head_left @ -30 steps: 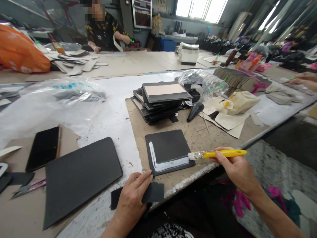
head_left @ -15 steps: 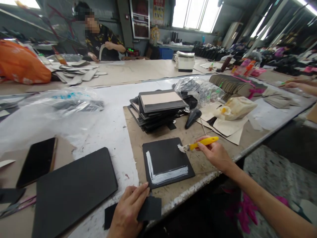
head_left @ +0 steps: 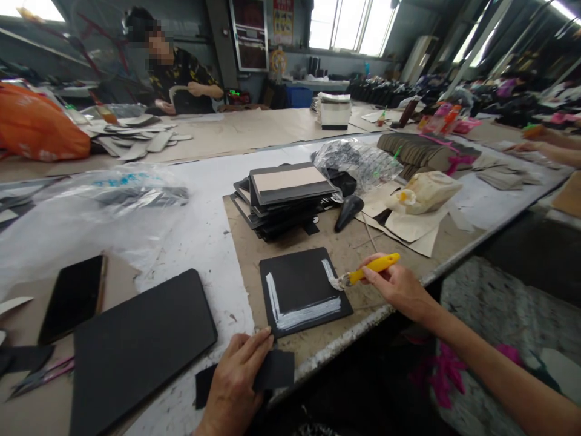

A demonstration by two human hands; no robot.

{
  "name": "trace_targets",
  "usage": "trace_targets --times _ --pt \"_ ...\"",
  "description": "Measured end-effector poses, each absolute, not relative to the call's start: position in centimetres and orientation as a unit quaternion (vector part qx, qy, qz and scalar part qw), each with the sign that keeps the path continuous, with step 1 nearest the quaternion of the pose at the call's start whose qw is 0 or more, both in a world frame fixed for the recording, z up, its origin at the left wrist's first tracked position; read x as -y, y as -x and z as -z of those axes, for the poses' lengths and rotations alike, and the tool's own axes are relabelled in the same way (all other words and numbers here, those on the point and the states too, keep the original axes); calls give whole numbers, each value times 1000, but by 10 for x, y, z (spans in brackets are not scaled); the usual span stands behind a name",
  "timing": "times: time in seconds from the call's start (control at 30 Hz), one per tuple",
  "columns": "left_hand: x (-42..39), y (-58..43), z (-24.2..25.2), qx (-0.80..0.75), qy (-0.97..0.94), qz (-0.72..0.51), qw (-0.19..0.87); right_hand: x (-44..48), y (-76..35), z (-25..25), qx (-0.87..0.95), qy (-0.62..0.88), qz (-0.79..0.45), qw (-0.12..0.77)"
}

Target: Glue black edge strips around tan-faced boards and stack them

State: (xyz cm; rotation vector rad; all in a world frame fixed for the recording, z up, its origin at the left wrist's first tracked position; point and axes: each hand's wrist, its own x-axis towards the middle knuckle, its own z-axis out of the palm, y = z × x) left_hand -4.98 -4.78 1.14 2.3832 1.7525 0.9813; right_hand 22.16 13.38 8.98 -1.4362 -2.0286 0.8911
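- Since the earlier frame, the flat brush with the yellow plastic handle has moved down the right side of the roughly square black panel, leaving a short white stripe.
- Right hand: fingers clamped on the handle; bristles touch the panel near its right edge.
- Left hand: fingers together, tips at the panel's near-left corner; thumb grip cannot be told.
- Panel lies flat on the bench.
- Judgement: hold that corner steady, stroke lightly along the edge, coat evenly.
- Brush axis slants: bristles lower left, handle end upper right.
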Motion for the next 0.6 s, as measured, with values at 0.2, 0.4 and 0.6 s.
trace_targets --times 0.2,0.4,0.6 --pt "47 48 -17 -567 -757 -325 19 -109 -237 -96 739 527 -346 238" --pt "46 47 -19 -568 -756 -323 36 -104 -238 -103 720 521 -366 275" --pt "46 47 -19 -567 -754 -331 30 -112 -230 -94 697 519 -379 320"
